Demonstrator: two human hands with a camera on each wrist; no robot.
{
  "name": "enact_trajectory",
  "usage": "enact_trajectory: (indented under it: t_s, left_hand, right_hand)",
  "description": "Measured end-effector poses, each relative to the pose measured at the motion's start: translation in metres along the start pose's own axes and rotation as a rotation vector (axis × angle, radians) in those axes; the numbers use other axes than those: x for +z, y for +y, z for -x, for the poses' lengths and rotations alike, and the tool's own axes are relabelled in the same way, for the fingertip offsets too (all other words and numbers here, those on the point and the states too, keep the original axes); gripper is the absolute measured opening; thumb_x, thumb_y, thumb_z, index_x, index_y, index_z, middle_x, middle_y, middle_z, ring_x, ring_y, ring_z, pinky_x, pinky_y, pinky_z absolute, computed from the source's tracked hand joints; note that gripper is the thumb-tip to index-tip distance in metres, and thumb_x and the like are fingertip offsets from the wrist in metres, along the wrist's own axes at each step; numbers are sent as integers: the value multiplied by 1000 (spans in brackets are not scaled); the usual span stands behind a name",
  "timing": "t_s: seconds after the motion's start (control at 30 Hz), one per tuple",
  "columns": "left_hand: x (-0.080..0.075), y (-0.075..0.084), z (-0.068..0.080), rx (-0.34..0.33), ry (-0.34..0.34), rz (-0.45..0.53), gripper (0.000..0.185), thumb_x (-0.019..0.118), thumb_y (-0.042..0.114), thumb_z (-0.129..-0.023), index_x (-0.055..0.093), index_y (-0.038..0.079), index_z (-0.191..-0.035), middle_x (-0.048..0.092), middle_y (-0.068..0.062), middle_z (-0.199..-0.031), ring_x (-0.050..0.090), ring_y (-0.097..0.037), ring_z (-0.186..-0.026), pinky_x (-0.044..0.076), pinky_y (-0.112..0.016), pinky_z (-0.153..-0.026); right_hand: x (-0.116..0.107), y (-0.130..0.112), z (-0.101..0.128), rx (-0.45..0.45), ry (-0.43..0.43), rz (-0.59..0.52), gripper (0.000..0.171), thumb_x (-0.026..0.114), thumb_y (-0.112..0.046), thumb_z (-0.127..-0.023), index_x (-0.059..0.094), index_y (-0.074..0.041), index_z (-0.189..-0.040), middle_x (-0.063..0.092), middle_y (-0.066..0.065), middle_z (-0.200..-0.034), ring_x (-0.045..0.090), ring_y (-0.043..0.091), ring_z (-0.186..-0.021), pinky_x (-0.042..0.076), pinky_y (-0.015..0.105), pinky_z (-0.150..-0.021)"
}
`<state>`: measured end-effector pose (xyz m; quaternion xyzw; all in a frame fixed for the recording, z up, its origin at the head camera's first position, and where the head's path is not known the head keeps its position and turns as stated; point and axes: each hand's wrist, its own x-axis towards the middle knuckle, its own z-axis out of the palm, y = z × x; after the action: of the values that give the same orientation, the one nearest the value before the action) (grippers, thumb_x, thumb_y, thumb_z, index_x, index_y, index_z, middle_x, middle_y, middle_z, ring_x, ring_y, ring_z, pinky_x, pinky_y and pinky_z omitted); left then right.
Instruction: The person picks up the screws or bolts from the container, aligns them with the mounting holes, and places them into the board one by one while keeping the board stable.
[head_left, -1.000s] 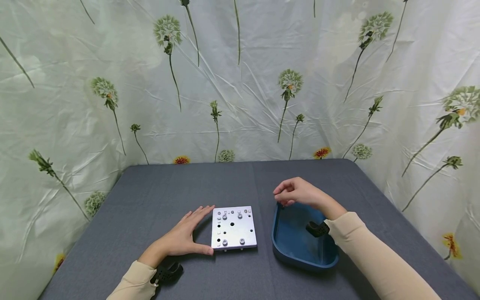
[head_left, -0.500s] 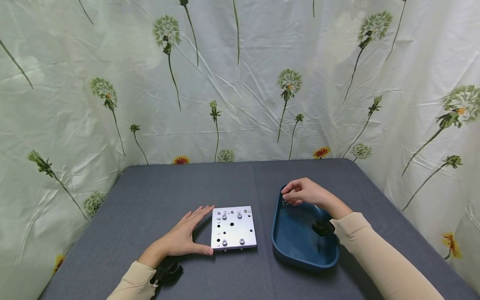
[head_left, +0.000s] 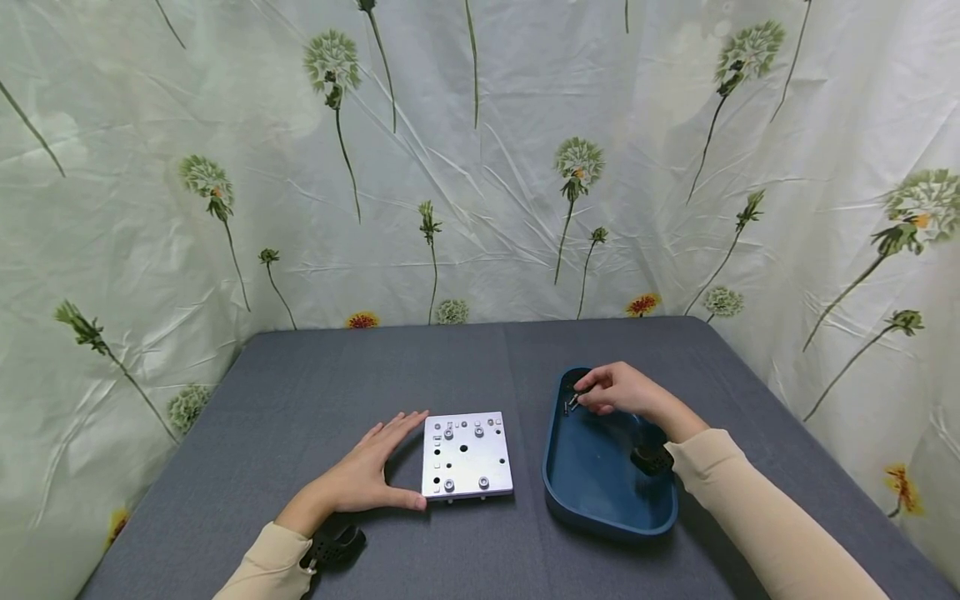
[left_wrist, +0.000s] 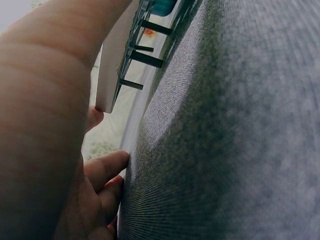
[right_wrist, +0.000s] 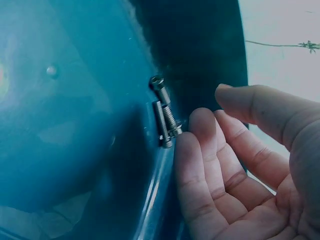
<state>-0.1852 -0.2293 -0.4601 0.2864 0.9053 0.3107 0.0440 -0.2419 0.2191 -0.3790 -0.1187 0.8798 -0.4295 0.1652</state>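
Note:
A silver metal plate with holes and several socket-head screws stands left of centre on the table. Screw shanks stick out below its underside in the left wrist view. My left hand is spread at the plate's left side, thumb at the near corner and a fingertip at the far one. Inside the blue tray, my right hand reaches to the far left end. A few loose screws lie there against the wall. My fingertips are beside them, the thumb apart, with nothing held between.
Dark grey cloth covers the table. A pale curtain with dandelion prints hangs behind and at both sides. The tray's raised rim stands between the plate and my right hand.
My right hand has moved to the right and slightly down into the tray, and the loose screws have come into sight at its fingertips. The left hand and plate stay put.

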Motion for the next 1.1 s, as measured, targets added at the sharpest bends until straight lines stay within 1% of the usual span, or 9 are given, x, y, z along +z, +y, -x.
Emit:
enact_trajectory:
  t_s: [0.13,0.27,0.43,0.53,0.87,1.1]
  left_hand:
    - [0,0,0,2,0,4,124,94,62,-73,31,18,-171,34,-18,-175,26,-49,-163,15,-76,-130]
    - [-1,1,0,6,3,6,124,94,61,-73,32,15,-170,35,-18,-175,26,-50,-163,15,-76,-129]
    - [-1,1,0,9,0,3,124,94,62,-73,32,15,-170,34,-19,-175,26,-50,-163,15,-76,-129]
    - [-1,1,-1,8,0,1,124,94,62,-73,32,16,-170,34,-19,-175,26,-50,-163,15,-76,-129]
    - [0,0,-1,15,6,-1,124,94,62,-73,32,15,-170,35,-18,-175,27,-49,-163,16,-77,-129]
    - [0,-1,-1,14,4,-1,124,94,62,-73,32,16,-170,35,-18,-175,27,-49,-163,16,-77,-129]
  right_hand:
    - [2,5,0,2,4,2,34,70,-8,-101,69,13,-128,78,15,-96,66,12,-81,62,29,-76]
    - [4,7,-2,1,17,21,33,70,-6,-100,69,14,-126,78,17,-95,66,13,-79,62,30,-73]
    - [4,9,-3,28,24,61,33,70,-4,-99,69,14,-127,79,17,-94,68,13,-78,63,31,-73]
    - [4,11,-4,42,25,70,33,71,-5,-99,69,13,-127,78,15,-91,68,13,-78,64,31,-73]
    - [10,17,-8,43,35,77,33,73,-5,-97,70,12,-126,74,6,-82,66,11,-73,62,28,-70]
    - [12,16,-8,54,41,84,31,74,-4,-97,70,11,-124,74,5,-81,66,10,-72,63,28,-70]
